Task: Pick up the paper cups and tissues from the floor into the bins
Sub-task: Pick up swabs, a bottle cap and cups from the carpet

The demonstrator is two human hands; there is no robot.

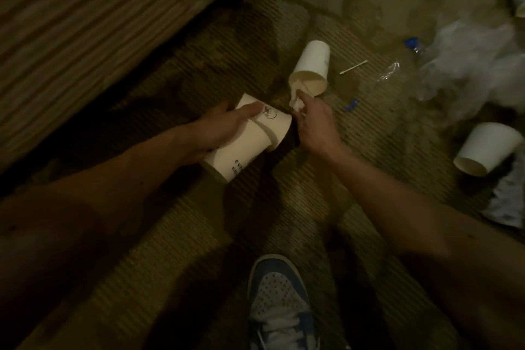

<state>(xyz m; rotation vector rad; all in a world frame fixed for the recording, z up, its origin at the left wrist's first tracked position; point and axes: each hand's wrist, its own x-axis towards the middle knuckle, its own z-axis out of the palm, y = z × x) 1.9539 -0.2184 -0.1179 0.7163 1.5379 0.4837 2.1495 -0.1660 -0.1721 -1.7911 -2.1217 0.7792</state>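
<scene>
1. A striped fabric surface point(99, 23) fills the 10 o'clock area; what it belongs to cannot be told.

2. The left hand point(218, 128), just left of centre, is wrapped around two nested paper cups point(250, 148), with the thumb laid along the upper wall. The stack is clear of the carpeted floor point(199, 236). Its open end appears to face the right hand.

3. A tissue wad point(295, 105) sits at centre, touching the rim of a tipped paper cup point(311, 64) that lies on its side at 12 o'clock from the wad.

4. The right hand point(315, 125) appears to pinch the wad between thumb and extended index finger. The other fingers are curled.

5. Recommended procedure:
   - Confirm a full pinch on the wad before lifting, since loose tissue tears or sheds.
   - Lift straight up so the tipped cup is not rolled away.
   - Hold the stack steady and level. The wad can likely be dropped into its open end, which frees the right hand for the tipped cup.

6. Remaining litter lies between 2 and 4 o'clock:
   - a cotton swab point(353, 67)
   - a heap of tissues and clear plastic point(468, 65)
   - another paper cup on its side point(488, 148)

7. A shoe point(279, 301) stands at 6 o'clock. No bin is in view, so carrying comes later.
</scene>
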